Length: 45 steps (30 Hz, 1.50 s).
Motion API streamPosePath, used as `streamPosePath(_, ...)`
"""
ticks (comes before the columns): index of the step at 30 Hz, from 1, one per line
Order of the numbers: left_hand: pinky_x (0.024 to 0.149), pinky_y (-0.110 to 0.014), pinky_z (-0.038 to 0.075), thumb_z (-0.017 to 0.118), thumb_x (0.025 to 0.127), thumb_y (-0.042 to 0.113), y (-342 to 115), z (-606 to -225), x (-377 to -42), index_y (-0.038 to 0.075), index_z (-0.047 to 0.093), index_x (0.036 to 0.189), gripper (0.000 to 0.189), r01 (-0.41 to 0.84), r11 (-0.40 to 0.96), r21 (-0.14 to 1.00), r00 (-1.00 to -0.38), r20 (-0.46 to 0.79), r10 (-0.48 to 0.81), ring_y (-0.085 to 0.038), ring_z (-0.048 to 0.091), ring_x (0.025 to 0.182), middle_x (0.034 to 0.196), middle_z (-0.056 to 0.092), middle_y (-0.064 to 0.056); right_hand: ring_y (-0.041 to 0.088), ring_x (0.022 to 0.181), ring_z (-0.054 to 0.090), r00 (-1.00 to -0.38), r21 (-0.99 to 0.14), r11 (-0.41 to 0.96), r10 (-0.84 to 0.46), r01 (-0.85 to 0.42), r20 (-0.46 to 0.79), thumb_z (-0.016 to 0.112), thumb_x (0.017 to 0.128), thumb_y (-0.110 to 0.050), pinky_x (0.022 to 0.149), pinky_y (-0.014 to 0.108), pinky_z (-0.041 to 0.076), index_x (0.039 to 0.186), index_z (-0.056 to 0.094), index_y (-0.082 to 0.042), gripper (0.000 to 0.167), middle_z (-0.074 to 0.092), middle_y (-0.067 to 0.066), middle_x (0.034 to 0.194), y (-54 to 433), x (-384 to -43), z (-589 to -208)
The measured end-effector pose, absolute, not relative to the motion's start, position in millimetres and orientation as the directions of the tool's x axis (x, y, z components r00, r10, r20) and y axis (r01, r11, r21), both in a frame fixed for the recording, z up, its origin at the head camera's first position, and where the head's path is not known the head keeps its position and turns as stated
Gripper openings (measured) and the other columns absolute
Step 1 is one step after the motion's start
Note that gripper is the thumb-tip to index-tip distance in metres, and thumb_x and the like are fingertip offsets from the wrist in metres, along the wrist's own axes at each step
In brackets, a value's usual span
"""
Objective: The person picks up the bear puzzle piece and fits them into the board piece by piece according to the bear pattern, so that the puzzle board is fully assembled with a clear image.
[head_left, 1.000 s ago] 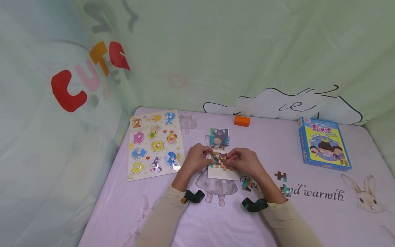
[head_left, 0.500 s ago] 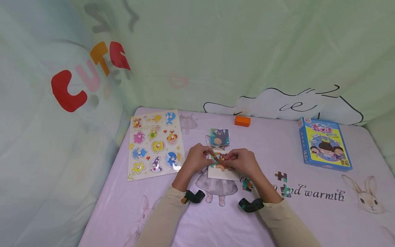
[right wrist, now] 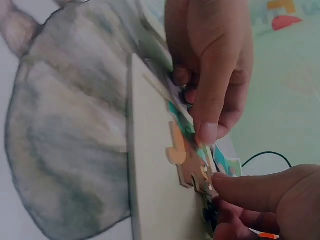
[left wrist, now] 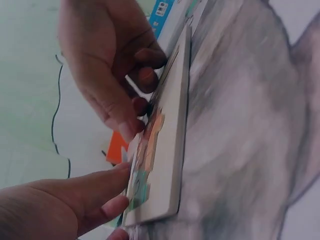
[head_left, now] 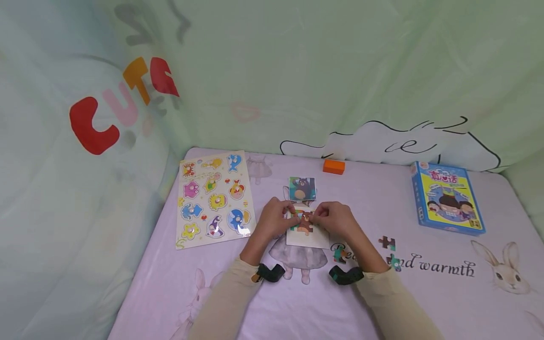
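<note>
A pale square puzzle board (head_left: 308, 240) lies in front of me. Joined puzzle pieces (head_left: 304, 224) on its upper part make a brown bear. At the left edge, my left hand (head_left: 272, 220) grips the board, its thumb over the green pieces and its fingers tucked behind. From the other side, my right hand (head_left: 337, 220) pinches at the bear's head piece (right wrist: 204, 170) with thumb and fingers. Both thumbs are close together in the right wrist view. Just beyond the board sits a small bear picture (head_left: 302, 189). Loose jigsaw pieces (head_left: 387, 243) lie right of my right forearm.
At the left is a knob puzzle (head_left: 214, 200) with sea animals. An orange block (head_left: 334, 166) stands at the back, and a blue and yellow box (head_left: 447, 198) at the right. A green curtain (head_left: 323, 80) rises behind the table.
The bear piece under my right hand slid left against the others, closing the gap. My right hand then shifted slightly up to its upper right edge. The left hand moved a little right.
</note>
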<state>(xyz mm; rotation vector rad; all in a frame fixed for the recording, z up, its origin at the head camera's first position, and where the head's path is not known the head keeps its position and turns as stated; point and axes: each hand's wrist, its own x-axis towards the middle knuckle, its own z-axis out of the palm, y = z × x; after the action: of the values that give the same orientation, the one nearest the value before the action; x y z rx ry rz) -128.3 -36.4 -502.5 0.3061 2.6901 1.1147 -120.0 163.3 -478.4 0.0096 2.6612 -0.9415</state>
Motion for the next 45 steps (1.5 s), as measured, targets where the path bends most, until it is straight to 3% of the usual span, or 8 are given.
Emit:
streamPosePath(12, 0.060, -0.025, 0.033, 0.084, 0.085, 0.033, -21, -500, -121, 0.014, 0.067, 0.089, 0.026, 0.053, 0.756, 0.653, -0.978, -0.118, 0.171, -0.016, 0.044, 0.078, 0.090, 0.046, -0.005, 0.020, 0.070, 0.050, -0.922, -0.629, 0.768, -0.148, 0.121, -0.359, 0.078, 0.088, -0.025, 0.058, 0.028, 0.038, 0.088, 0.069, -0.008, 0.020, 0.054, 0.003, 0.071, 168, -127, -478)
streamPosePath(31, 0.059, -0.024, 0.033, 0.085, 0.084, 0.032, -22, -499, -119, 0.012, 0.068, 0.091, 0.027, 0.073, 0.744, 0.665, -0.978, -0.097, 0.183, -0.016, 0.044, 0.079, 0.089, 0.045, -0.005, 0.019, 0.069, 0.051, -0.923, -0.614, 0.780, -0.142, 0.119, -0.358, 0.080, 0.087, -0.023, 0.059, 0.028, 0.040, 0.088, 0.068, -0.008, 0.019, 0.057, 0.003, 0.072, 167, -126, -476)
streamPosePath(45, 0.062, -0.024, 0.033, 0.091, 0.076, 0.032, -26, -498, -121, 0.013, 0.065, 0.093, 0.036, 0.082, 0.737, 0.671, -0.964, -0.135, 0.230, -0.016, 0.043, 0.081, 0.090, 0.043, -0.005, 0.019, 0.072, 0.050, -0.917, -0.600, 0.798, -0.280, -0.057, -0.284, 0.087, 0.080, -0.022, 0.062, 0.031, 0.038, 0.097, 0.067, -0.012, 0.028, 0.056, 0.003, 0.076, 169, -119, -479)
